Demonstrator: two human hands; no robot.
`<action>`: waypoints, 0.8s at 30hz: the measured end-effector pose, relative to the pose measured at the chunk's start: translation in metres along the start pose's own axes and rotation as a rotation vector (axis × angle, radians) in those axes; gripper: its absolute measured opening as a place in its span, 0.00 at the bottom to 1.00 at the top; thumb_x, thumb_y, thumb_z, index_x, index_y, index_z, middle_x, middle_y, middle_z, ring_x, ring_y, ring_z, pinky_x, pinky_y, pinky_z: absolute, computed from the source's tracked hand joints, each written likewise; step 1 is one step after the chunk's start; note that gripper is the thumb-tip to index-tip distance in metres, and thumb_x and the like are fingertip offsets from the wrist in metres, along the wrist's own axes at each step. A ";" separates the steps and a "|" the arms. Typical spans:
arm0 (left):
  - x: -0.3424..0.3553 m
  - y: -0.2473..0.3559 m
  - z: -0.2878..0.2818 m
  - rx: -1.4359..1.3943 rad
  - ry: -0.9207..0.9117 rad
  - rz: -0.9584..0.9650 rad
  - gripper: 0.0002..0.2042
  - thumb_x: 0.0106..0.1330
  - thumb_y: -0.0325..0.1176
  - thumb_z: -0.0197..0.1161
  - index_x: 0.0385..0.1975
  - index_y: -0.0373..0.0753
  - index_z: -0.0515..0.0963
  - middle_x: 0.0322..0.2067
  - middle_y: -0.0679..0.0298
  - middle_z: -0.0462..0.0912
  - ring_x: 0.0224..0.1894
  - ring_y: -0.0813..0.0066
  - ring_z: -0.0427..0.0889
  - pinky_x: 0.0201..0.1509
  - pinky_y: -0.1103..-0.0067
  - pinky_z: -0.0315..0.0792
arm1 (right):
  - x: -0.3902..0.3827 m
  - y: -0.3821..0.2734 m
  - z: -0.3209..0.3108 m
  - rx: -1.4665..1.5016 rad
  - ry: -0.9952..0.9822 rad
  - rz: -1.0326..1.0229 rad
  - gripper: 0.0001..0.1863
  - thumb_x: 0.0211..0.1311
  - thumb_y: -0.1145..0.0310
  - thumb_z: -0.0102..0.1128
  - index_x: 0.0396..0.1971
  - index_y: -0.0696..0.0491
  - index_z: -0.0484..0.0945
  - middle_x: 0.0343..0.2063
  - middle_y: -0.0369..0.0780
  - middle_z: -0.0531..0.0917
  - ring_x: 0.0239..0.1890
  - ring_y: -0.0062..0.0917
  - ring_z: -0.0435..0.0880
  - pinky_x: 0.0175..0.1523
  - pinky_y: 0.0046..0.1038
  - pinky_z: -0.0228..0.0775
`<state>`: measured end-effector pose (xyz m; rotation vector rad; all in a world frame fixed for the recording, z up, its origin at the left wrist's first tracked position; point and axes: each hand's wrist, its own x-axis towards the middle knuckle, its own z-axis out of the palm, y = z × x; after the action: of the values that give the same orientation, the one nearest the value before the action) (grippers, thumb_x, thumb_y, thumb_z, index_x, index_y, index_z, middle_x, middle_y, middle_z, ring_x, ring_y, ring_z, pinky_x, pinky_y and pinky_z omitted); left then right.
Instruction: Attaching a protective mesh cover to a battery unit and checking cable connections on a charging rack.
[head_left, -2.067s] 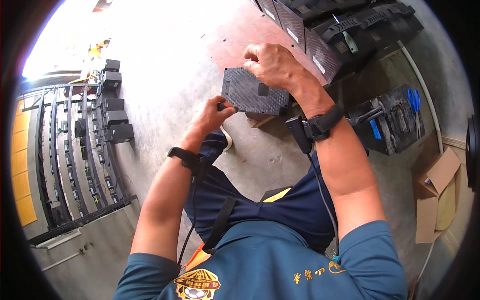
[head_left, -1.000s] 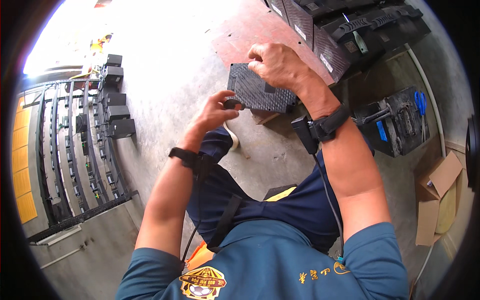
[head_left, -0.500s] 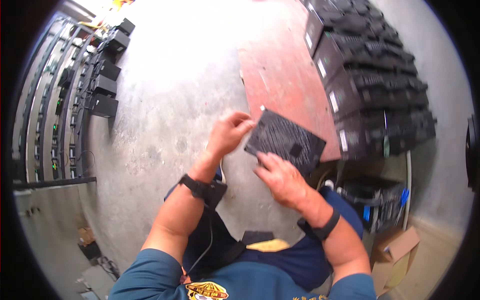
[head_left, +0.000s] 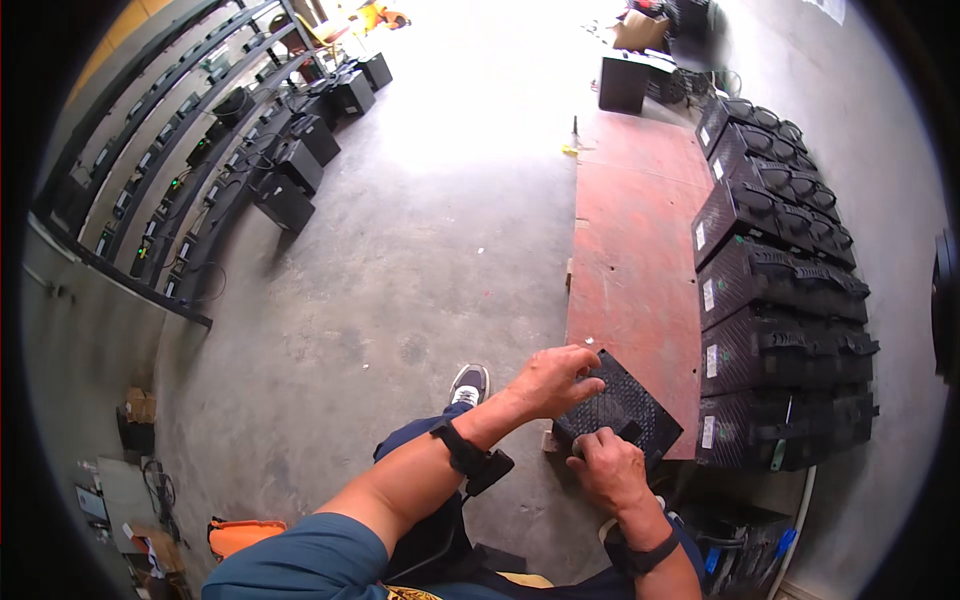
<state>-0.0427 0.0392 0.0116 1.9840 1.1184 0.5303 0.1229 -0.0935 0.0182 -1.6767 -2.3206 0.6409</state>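
A black rectangular box (head_left: 650, 415) with a ridged, textured top sits at the near end of the red board, turned at an angle. My left hand (head_left: 550, 385) is over its far left part, fingers bent and apart, with nothing visible in them. At the box's near edge, my right hand (head_left: 612, 468) has its fingers curled together; whatever they grip, if anything, is hidden beneath them. A small dark square patch (head_left: 628, 432) shows on the box top just beyond the right hand. Dark bands circle both wrists.
Along the right wall stands a row of black cases (head_left: 735, 290) with handles. The red board (head_left: 635, 240) runs beside them. On the left is a metal rack (head_left: 150, 190) with small lit devices; black boxes (head_left: 285, 200) stand beside it. An orange item (head_left: 245, 537) lies at lower left.
My view has tilted up and swung, so the hands and box appear lower and farther right. My left hand has come over the box's top; the right stays at its near edge.
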 end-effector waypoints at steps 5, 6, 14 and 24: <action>0.007 -0.002 0.010 0.099 -0.068 0.063 0.17 0.63 0.43 0.70 0.45 0.38 0.81 0.41 0.52 0.84 0.47 0.51 0.84 0.50 0.64 0.77 | -0.006 0.019 0.008 0.071 0.084 -0.179 0.23 0.50 0.68 0.71 0.49 0.48 0.81 0.48 0.40 0.85 0.39 0.40 0.86 0.42 0.40 0.80; 0.009 -0.004 0.012 0.112 -0.054 0.033 0.17 0.63 0.43 0.70 0.45 0.38 0.81 0.41 0.52 0.84 0.47 0.51 0.84 0.50 0.64 0.77 | -0.006 0.020 0.005 0.058 0.079 -0.171 0.22 0.49 0.68 0.71 0.48 0.48 0.81 0.46 0.40 0.85 0.38 0.39 0.87 0.41 0.41 0.80; 0.010 0.012 0.003 0.042 -0.112 0.034 0.18 0.64 0.42 0.69 0.47 0.36 0.81 0.45 0.51 0.84 0.51 0.49 0.83 0.54 0.62 0.76 | -0.001 0.017 0.001 0.049 0.045 0.035 0.21 0.43 0.67 0.80 0.38 0.50 0.81 0.34 0.41 0.85 0.35 0.42 0.86 0.41 0.41 0.79; 0.007 0.019 -0.002 0.057 -0.135 0.020 0.18 0.64 0.42 0.69 0.47 0.36 0.81 0.45 0.50 0.84 0.51 0.48 0.82 0.55 0.62 0.75 | -0.006 0.018 0.012 0.101 0.105 -0.083 0.22 0.43 0.72 0.77 0.43 0.48 0.82 0.43 0.42 0.86 0.42 0.44 0.87 0.44 0.44 0.81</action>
<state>-0.0307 0.0400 0.0276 2.0497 1.0419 0.3729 0.1356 -0.0975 -0.0004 -1.5245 -2.2326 0.6272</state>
